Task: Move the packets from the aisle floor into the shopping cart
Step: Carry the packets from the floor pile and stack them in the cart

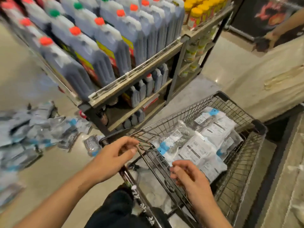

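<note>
Fingers (131, 145) loosely curled, both hands empty | clear blue-tabbed plastic packets (32, 130) piled on floor leftward | my left hand (113, 155) nearer.

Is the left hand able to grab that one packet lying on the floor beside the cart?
Probably yes. The left hand holds nothing and the clear plastic packet lies on bare floor just left of the black wire shopping cart, nothing between.

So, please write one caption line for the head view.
Both hands at the shopping cart, packets inside, more packets on the floor.
</note>
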`<state>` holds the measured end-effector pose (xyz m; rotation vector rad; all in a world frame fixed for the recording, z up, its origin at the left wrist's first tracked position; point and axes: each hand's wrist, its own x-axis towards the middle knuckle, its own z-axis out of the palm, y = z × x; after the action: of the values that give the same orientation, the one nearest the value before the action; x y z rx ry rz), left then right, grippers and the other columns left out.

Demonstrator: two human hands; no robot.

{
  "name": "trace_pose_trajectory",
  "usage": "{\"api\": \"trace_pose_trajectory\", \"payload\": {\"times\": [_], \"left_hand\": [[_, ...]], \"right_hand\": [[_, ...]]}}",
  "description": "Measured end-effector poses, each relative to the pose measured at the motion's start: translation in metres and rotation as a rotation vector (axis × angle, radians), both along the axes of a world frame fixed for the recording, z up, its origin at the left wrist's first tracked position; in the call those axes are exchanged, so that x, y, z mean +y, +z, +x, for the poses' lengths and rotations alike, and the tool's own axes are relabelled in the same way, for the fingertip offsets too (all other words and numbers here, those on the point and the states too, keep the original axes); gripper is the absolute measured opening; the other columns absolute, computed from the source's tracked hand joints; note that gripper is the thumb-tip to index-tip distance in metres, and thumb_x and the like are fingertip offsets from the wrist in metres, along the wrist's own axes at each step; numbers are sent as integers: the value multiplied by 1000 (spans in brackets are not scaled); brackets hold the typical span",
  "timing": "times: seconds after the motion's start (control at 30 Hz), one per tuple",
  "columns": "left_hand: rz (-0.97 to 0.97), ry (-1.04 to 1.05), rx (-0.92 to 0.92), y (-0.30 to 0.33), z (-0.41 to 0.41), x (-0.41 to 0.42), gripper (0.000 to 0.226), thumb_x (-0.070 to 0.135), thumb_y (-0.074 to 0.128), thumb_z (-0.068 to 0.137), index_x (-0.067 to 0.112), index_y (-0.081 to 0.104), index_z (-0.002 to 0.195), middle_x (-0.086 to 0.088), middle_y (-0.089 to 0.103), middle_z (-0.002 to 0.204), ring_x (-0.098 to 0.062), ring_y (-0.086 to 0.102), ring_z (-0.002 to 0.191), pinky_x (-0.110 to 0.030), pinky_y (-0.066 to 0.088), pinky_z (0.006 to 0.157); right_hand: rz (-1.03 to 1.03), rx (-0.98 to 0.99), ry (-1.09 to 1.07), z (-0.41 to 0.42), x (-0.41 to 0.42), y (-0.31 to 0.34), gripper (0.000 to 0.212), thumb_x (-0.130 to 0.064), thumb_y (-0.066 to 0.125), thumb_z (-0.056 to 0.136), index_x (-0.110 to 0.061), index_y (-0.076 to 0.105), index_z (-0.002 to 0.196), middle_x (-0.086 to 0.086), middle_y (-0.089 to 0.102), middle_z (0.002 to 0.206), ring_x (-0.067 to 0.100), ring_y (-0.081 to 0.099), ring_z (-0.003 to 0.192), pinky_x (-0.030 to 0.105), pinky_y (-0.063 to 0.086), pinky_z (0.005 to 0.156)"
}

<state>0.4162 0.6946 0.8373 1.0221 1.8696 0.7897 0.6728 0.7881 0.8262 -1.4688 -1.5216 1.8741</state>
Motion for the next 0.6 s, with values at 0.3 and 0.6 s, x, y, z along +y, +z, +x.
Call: {"api": "trace_pose_trajectory", "payload": {"times": [0.3,0.6], "left_hand": [[7,561,-35,-4,-22,-137,28,24,67,100,50,67,109,6,74,106,-10,70,95,-30,53,85],[-107,1038,-115,-24,-61,-315,33,13,64,98,42,65,112,13,74,98,-14,71,96,-31,53,85]], "right_hand": [[146,116,408,-103,-4,6,14,-15,68,98,-28,75,98,5,78,100,22,75,90,22,56,73],[49,263,714,-253,-152,16,6,-10,69,98,-15,73,95,10,76,90,11,69,75,14,51,63]]}}
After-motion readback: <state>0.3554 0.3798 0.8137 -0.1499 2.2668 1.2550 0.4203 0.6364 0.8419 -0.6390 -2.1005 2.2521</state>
